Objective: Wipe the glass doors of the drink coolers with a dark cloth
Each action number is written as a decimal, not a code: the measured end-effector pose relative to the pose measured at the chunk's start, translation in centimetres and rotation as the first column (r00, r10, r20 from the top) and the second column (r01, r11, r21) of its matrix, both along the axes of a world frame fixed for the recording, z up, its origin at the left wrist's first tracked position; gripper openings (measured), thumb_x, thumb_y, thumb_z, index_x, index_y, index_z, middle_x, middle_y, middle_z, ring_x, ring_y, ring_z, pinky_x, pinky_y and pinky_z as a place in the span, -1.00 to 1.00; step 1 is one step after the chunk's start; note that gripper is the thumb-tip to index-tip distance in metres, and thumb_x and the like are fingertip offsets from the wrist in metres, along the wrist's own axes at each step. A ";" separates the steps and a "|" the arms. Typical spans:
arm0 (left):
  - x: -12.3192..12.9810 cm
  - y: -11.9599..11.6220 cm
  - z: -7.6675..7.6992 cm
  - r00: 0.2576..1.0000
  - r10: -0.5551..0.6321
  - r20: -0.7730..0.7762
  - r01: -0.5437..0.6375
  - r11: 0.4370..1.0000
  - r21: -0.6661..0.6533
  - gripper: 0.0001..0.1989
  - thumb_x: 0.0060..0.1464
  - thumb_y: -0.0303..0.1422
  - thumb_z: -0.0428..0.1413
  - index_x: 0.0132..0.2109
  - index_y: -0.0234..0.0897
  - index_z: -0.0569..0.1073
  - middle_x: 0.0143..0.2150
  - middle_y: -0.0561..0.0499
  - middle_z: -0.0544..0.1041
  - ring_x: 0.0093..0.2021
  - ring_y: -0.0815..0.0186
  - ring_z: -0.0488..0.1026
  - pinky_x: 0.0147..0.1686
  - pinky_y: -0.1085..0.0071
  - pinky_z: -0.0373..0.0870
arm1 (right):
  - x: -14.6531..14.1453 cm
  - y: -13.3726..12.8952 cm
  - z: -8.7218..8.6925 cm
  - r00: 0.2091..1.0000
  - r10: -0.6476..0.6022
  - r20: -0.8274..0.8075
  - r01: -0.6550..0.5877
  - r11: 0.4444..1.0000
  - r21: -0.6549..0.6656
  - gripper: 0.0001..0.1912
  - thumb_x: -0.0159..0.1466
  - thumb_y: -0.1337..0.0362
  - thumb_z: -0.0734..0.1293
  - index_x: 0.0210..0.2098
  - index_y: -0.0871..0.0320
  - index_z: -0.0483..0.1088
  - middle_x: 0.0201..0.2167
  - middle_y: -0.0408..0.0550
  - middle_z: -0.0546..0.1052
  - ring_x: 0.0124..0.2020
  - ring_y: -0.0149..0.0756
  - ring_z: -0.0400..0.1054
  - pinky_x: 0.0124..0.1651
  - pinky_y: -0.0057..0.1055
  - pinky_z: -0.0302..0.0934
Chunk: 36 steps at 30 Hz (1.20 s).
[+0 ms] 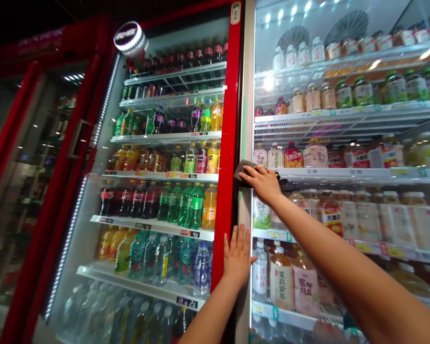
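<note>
My right hand (263, 184) presses a folded grey cloth (242, 173) against the light metal door frame (248, 95) of the right-hand drinks fridge. Its fingers bend over the cloth, and a dark bit of it shows beside the wrist. Lower down, my left hand (237, 253) lies flat with fingers spread, touching the edge where the red fridge frame (232, 119) meets the light one. Nothing is held in it. Behind the glass next to my right hand stand tea bottles, among them a green-labelled one (261, 216).
On the left, a red fridge holds shelves of soda bottles (195, 205) and water bottles (201, 270). A round lit sign (130, 38) sticks out near its top. Farther left stands another red fridge with a door handle (79, 138). Several bottle shelves (344, 174) fill the right fridge.
</note>
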State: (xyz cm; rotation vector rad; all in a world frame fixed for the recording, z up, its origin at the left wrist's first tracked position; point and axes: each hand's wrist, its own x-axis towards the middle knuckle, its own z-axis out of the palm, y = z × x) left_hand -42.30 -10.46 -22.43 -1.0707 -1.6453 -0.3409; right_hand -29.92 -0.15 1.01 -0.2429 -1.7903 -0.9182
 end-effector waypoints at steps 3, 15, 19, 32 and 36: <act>0.2 -0.4 0.2 1.000 -0.016 -0.019 0.016 1.000 0.007 0.03 0.13 0.04 0.21 0.52 -0.22 -0.14 0.54 -0.20 -0.01 0.54 0.01 -0.15 0.39 -0.16 0.06 | -0.2 -0.5 -1.2 1.000 0.010 0.013 -0.010 1.000 -0.022 -0.50 0.44 0.40 0.14 0.30 -0.07 0.32 0.39 -0.09 0.30 0.24 0.06 0.20 -0.02 -0.10 0.05; 1.7 2.7 6.9 0.989 -0.145 0.005 0.144 0.987 0.068 -0.23 0.33 -0.21 0.03 0.49 -0.43 -0.11 0.56 -0.28 -0.13 0.55 0.05 -0.34 0.46 -0.03 -0.01 | -0.6 1.4 0.9 0.990 0.142 0.006 -0.142 0.987 0.079 -0.57 0.47 0.33 0.11 0.24 -0.03 0.38 0.33 -0.04 0.38 0.17 0.04 0.19 -0.03 -0.06 0.06; 2.1 3.5 12.9 0.987 -0.128 0.093 0.115 0.983 0.141 -0.13 0.30 -0.26 0.04 0.51 -0.48 -0.28 0.57 -0.28 -0.24 0.55 0.02 -0.36 0.47 0.02 -0.02 | -1.2 1.7 4.5 0.981 0.194 0.020 -0.195 0.978 0.069 -0.56 0.47 0.30 0.12 0.26 -0.05 0.35 0.33 -0.04 0.37 0.16 0.04 0.16 0.00 -0.02 0.05; 2.0 3.9 17.9 0.997 -0.071 0.021 0.067 0.982 0.179 -0.12 0.27 -0.25 0.07 0.50 -0.50 -0.22 0.56 -0.34 -0.20 0.54 -0.04 -0.24 0.44 -0.01 0.07 | -0.4 2.3 10.9 0.987 0.157 0.034 -0.160 0.982 0.103 -0.58 0.48 0.32 0.11 0.26 -0.03 0.32 0.34 -0.12 0.37 0.21 -0.04 0.19 -0.01 -0.09 0.08; 1.9 3.3 20.4 0.995 -0.086 0.042 0.077 0.981 0.175 -0.20 0.26 -0.28 0.09 0.47 -0.50 -0.06 0.54 -0.36 -0.10 0.53 -0.04 -0.17 0.38 0.01 0.22 | 0.4 2.1 10.5 0.981 0.160 0.112 -0.176 0.972 0.154 -0.58 0.46 0.32 0.13 0.24 -0.02 0.36 0.33 -0.16 0.38 0.22 -0.07 0.17 0.02 -0.13 0.10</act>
